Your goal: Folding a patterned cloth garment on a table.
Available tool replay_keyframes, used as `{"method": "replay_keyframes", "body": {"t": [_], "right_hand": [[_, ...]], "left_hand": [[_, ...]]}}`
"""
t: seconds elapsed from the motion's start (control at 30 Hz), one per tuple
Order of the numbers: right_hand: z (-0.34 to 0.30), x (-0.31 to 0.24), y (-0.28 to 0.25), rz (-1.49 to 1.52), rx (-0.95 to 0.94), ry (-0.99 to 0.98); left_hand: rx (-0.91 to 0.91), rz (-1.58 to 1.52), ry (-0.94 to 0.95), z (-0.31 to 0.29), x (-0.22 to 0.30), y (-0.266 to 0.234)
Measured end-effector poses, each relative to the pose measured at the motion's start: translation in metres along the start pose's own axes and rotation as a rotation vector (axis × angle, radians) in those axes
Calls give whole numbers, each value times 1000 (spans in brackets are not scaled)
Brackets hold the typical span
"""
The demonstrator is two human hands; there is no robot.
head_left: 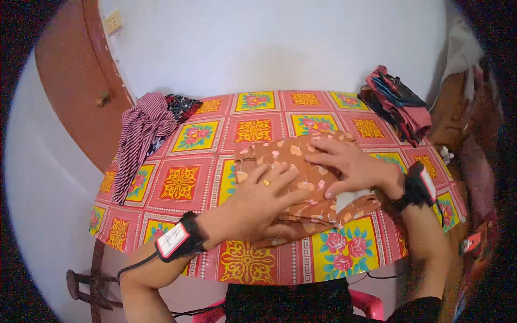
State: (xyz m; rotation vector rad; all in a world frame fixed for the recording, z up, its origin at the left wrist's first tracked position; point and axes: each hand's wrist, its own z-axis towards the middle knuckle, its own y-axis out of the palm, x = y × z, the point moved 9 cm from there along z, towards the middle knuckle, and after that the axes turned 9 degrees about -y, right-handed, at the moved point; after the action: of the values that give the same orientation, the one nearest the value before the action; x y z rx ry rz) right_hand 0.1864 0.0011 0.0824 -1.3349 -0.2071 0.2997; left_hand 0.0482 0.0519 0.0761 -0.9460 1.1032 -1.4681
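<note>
A folded brown cloth with a pink and cream floral print (306, 180) lay slightly right of the middle of the desk (180, 183), nearer its near edge than its far edge. A pale patch showed at the cloth's right side, below the right wrist. Both hands were laid over the cloth, fingers spread, neither closed in a grip: the left hand (264, 199), bearing a gold-coloured ring (266, 182), on its left part; the right hand (350, 166) on its far right part. The desk carried a glossy pink, red and yellow square-patterned cover (353, 245). A red-and-white striped garment (144, 126) lay loosely along the left edge by the far left corner. A pile of pink, blue and dark folded garments (396, 102) occupied the far right corner.
</note>
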Motion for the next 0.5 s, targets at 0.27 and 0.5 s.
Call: {"method": "replay_keyframes", "body": {"t": [0.27,0.5], "right_hand": [[-40,57,-30,536,63,464],[-50,67,-54,211,533,458]], "left_hand": [[-106,-114,246,-8,43,-3],[-42,-145,351,11,50,-26]]}}
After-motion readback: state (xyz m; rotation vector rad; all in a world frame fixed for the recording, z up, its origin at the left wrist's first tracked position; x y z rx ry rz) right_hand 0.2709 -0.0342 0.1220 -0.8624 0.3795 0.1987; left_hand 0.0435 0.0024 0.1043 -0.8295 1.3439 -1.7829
